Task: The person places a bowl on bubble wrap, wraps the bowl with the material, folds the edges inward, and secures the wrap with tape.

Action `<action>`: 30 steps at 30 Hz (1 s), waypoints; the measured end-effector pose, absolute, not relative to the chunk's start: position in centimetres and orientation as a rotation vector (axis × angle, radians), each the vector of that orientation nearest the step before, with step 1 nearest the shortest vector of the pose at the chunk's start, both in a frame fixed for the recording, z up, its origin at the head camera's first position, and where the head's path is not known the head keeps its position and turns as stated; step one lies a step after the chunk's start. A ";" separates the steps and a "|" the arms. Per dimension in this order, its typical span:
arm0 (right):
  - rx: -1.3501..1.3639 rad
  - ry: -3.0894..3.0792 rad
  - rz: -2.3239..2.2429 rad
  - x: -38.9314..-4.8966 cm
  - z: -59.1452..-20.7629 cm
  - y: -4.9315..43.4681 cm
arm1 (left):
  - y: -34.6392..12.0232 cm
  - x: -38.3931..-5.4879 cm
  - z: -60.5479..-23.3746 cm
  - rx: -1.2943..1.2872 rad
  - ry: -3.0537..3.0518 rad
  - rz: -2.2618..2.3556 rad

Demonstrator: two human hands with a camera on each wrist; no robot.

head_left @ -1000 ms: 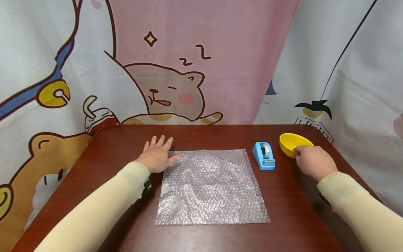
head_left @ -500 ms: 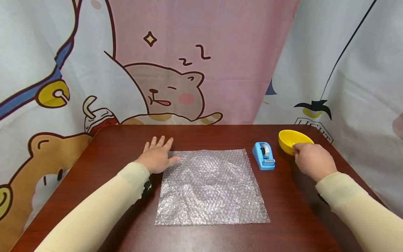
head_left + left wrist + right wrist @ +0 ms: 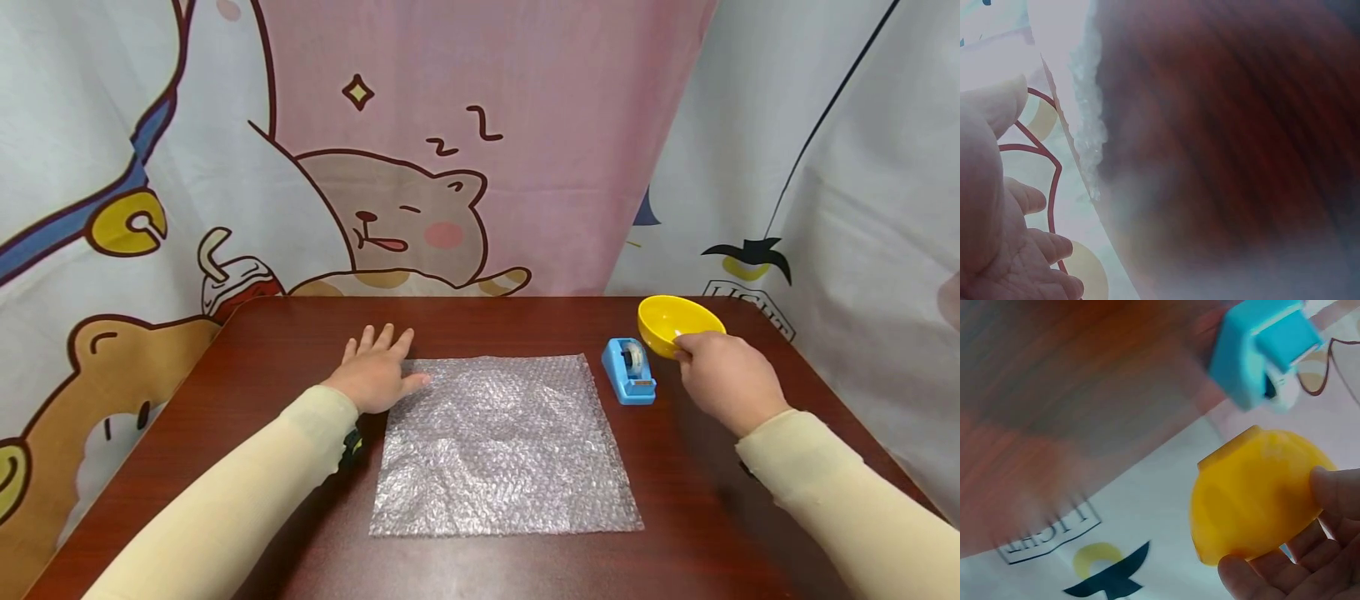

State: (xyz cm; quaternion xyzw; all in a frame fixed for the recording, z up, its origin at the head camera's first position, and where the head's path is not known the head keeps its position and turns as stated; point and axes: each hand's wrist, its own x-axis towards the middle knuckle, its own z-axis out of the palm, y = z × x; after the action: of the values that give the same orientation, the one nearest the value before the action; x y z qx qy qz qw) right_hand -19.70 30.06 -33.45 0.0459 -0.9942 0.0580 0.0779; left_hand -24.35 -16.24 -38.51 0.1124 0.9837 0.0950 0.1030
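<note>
here the yellow bowl (image 3: pixel 675 318) opens upward.

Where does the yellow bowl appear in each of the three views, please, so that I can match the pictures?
Head: the yellow bowl is right of centre, near mid-height, its near rim pinched by the right hand.
Left wrist: not in it.
Right wrist: the yellow bowl is right of centre, below mid-height, its outside facing the camera.
Shared landmark: the reddish-brown table shows in all three.

Hazy wrist views, glinting bubble wrap (image 3: pixel 506 446)
</note>
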 end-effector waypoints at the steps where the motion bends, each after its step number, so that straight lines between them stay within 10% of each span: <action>1: 0.146 -2.974 0.174 -19.6 -33.4 29.7 | -16.2 -24.3 -38.5 0.327 2.901 0.283; 30: 0.492 -2.718 0.153 -16.6 -31.5 22.3 | -16.2 -24.1 -38.4 0.324 2.894 0.290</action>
State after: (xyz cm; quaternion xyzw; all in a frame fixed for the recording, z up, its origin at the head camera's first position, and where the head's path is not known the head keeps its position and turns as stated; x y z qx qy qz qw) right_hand -16.55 22.26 -31.53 0.1749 -0.9653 0.0543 0.1864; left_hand -24.08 -16.17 -38.35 0.1100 0.9832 0.0985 0.1074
